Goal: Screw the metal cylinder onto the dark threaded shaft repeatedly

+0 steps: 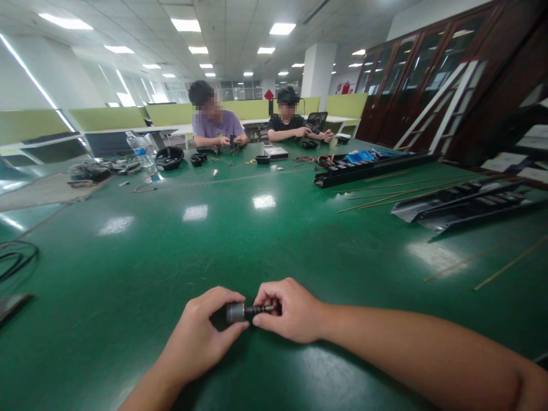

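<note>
Held low over the green table, a small metal part [245,312] has a short grey cylinder at its left end and a dark, ridged shaft running right. My left hand [200,332] grips the cylinder between thumb and fingers. My right hand [287,311] pinches the far end of the shaft, and its fingers hide the tip. The two hands nearly meet around the part. Its underside is out of sight.
The green table [180,251] stretches far ahead. Two seated co-workers handle small items at its far end, near a water bottle [141,153] and a black bowl [169,157]. Black metal channels [471,205] and thin rods lie to the right, and a dark cable [17,260] lies left.
</note>
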Demonstrator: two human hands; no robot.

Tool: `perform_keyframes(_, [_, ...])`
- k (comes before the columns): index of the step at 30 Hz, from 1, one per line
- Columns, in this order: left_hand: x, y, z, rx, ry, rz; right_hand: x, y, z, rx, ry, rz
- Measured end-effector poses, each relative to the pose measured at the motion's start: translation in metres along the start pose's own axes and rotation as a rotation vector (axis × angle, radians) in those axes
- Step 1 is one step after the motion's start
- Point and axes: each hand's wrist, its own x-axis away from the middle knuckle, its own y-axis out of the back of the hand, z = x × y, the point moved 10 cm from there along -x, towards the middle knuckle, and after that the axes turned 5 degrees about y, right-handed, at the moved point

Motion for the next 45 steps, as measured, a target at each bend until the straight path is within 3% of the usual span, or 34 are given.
perform_keyframes(45, [0.001, 0.013, -0.001, 0.009, -0.053, -0.056, 0.000, 0.002, -0.002, -0.073, -0.031, -0.020])
